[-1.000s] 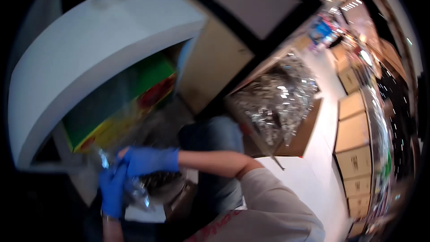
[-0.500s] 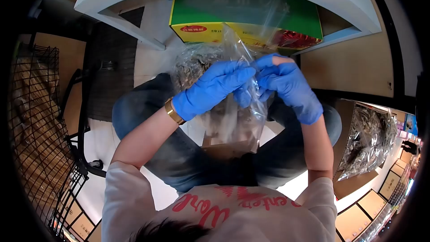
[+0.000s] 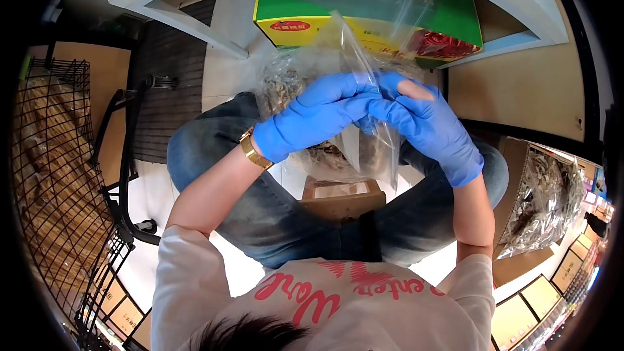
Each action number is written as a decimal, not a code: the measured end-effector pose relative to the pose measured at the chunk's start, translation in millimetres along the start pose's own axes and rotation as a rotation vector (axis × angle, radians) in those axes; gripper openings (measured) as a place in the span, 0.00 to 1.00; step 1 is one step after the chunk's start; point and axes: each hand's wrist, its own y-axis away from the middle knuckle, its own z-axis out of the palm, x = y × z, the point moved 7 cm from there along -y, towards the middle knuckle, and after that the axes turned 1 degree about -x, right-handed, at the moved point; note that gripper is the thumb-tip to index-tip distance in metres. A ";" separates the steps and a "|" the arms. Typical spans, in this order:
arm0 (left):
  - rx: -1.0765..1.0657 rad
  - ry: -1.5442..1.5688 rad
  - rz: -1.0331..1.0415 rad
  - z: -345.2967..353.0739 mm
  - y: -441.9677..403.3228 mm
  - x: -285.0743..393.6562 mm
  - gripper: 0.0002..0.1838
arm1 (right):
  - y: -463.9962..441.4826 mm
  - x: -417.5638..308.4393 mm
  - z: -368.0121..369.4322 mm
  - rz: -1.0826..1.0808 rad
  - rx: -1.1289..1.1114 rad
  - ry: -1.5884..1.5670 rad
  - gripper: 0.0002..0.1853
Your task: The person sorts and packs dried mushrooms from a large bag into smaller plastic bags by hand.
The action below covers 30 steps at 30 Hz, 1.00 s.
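A clear plastic bag point(image 3: 351, 52) hangs between my two blue-gloved hands, its lower part draping down in front of my lap. My left hand point(image 3: 315, 114) is closed, thumb and fingers pinching the plastic. Close against it, my right hand point(image 3: 434, 127) also grips the bag, its fingertips meeting the left ones. The thumb of the right glove shows bare skin. Behind and below the hands lies a larger clear bag of dried, grey-brown pieces point(image 3: 281, 84), partly covered by my hands. What the held bag contains, if anything, I cannot make out.
A green and yellow carton point(image 3: 312, 10) sits under the white table point(image 3: 175, 16) ahead. Between my legs is a small cardboard box point(image 3: 341, 203). At left stands a black wire cart point(image 3: 58, 175) with long tan sticks; at right, a carton holds a bag of dried goods point(image 3: 543, 198).
My hands have come closer together on the plastic bag, and its lower part has swung to the right. The view has shifted slightly, and more of the small cardboard box shows.
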 end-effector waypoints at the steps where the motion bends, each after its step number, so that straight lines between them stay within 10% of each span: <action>1: 0.000 -0.001 -0.002 0.8 0.3 3.6 0.09 | 0.6 -4.0 -1.3 -0.036 0.007 -0.021 0.12; 10: -0.045 -0.234 -0.033 3.5 3.9 -2.3 0.08 | 0.9 15.9 3.4 0.033 0.080 -0.110 0.06; 22: -0.081 0.485 -0.152 2.8 13.6 -9.4 0.10 | 1.8 23.6 11.6 0.037 0.077 -0.556 0.07; 25: 0.106 0.319 -0.227 -2.6 13.3 -11.3 0.10 | 1.3 21.8 9.0 0.132 0.008 -0.548 0.06; 30: -0.169 -0.327 -0.082 7.6 7.2 -5.4 0.04 | 4.4 28.5 17.6 0.219 -0.122 -0.307 0.06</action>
